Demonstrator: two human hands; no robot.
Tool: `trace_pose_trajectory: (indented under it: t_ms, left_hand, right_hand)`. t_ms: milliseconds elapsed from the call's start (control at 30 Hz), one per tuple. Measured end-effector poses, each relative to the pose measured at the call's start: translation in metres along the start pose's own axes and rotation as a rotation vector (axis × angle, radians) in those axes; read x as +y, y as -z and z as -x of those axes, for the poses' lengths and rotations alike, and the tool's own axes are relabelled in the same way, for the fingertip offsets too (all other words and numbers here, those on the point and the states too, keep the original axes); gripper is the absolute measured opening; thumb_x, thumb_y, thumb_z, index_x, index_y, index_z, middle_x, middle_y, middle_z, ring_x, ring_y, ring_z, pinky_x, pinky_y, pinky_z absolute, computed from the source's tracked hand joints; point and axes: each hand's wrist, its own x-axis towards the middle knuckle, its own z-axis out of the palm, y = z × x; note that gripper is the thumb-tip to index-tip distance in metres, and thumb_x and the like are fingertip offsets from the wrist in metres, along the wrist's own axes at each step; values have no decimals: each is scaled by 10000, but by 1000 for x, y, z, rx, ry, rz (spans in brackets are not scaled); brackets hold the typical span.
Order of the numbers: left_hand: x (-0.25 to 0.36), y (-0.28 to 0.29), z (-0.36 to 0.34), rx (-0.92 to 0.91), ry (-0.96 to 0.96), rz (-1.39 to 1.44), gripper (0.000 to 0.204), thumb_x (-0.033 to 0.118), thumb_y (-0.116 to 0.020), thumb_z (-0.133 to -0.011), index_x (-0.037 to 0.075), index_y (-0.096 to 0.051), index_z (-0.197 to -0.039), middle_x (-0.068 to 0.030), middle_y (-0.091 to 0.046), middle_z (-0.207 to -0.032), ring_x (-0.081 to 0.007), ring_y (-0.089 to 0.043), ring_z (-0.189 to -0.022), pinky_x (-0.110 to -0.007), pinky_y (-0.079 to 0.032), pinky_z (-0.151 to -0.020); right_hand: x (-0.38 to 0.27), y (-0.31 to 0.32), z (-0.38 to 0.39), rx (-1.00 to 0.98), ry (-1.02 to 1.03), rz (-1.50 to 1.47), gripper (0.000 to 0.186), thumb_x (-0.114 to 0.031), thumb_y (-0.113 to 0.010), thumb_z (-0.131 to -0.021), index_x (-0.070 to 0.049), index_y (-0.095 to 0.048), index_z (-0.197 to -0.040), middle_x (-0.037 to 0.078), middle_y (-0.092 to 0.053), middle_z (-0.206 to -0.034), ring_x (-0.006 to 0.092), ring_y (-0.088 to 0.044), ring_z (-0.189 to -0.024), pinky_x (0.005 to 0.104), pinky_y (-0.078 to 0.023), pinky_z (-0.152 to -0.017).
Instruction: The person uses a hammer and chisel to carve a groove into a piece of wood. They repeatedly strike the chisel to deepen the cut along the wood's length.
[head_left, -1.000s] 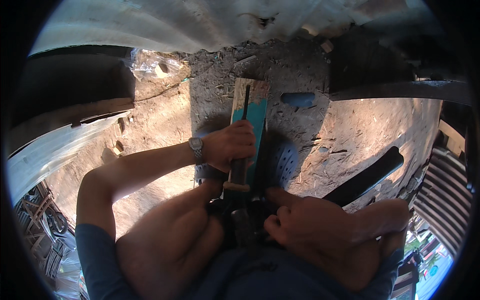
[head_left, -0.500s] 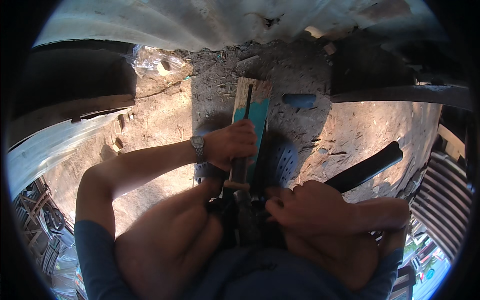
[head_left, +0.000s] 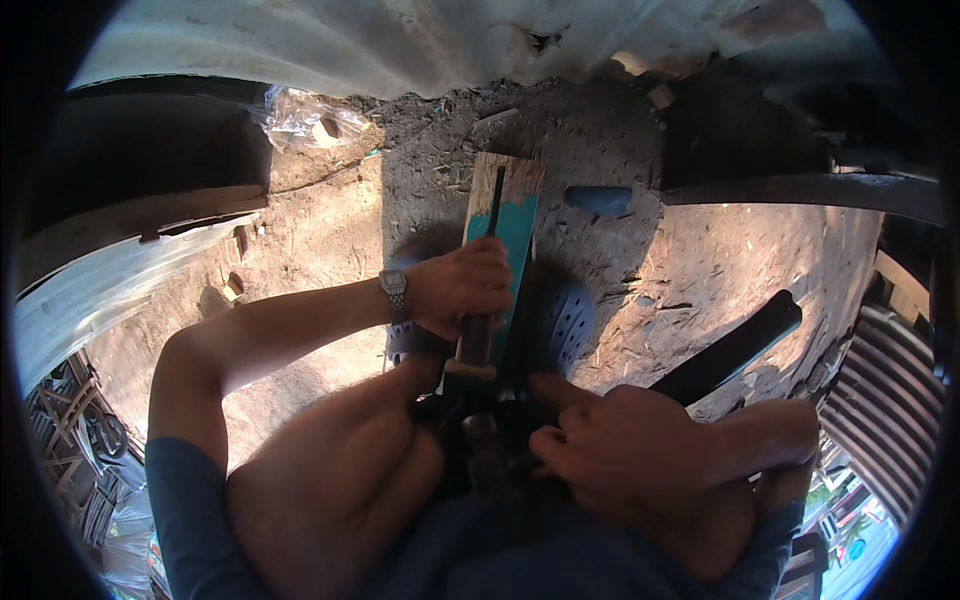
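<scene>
My left hand [head_left: 465,285], with a metal watch [head_left: 393,284] on its wrist, is wrapped round a chisel. The chisel's thin dark shaft [head_left: 497,195] points away from me over a board [head_left: 520,225], part bare wood, part teal. Below my fist show its brown handle [head_left: 476,338] and pale wooden butt [head_left: 469,370]. My right hand [head_left: 620,435] is closed on a hammer; its black handle [head_left: 735,345] sticks out up and to the right. The dark hammer head [head_left: 482,428] is apart from the butt, nearer my body, and partly lost in shadow.
My feet in perforated clogs [head_left: 570,320] flank the board on the dirt ground [head_left: 310,230]. A blue-grey flat piece [head_left: 598,200] lies beyond. Corrugated metal [head_left: 420,45] spans the far side, with more ribbed sheeting [head_left: 885,395] at right. Clear plastic [head_left: 310,118] lies at far left.
The hammer head has moved back toward my body, away from the chisel's butt. My right hand and the hammer handle have shifted slightly down. The left hand and chisel have barely moved.
</scene>
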Motion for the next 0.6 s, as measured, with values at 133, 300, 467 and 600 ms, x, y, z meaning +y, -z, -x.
trace_pose_trajectory:
  t_ms: [133, 300, 467, 600]
  left_hand:
    - [0, 2, 4, -12, 14, -13, 207, 178, -769, -770, 109, -605, -877, -89, -575, -887, -324, -607, -935, -507, -449, -1050]
    - [-1, 1, 2, -35, 8, -6, 213, 176, -774, -769, 108, -609, -884, -84, -576, -889, -320, -604, -936, -509, -447, -1058]
    - [-4, 4, 2, -16, 5, -36, 213, 178, -774, -770, 108, -614, -893, -81, -575, -900, -317, -598, -953, -510, -436, -1079]
    - [-5, 10, -5, 10, 44, -48, 211, 155, -776, -762, 98, -611, -881, -82, -580, -890, -319, -599, -966, -509, -436, -1073]
  right_hand:
    - [-4, 2, 6, -39, 25, 98, 183, -191, -604, -886, -8, -600, -894, 215, -678, -770, 384, -745, -907, 394, -622, -592]
    - [7, -5, -7, 69, -146, 49, 236, -221, -613, -900, 15, -603, -884, 213, -673, -753, 359, -764, -869, 385, -623, -587]
    - [-1, -3, 6, 48, 95, 102, 290, -289, -623, -937, -2, -609, -898, 194, -675, -754, 314, -761, -784, 369, -598, -534]
    - [14, -14, -7, 134, -150, 122, 308, -326, -624, -957, -20, -608, -928, 197, -672, -758, 297, -748, -721, 361, -580, -486]
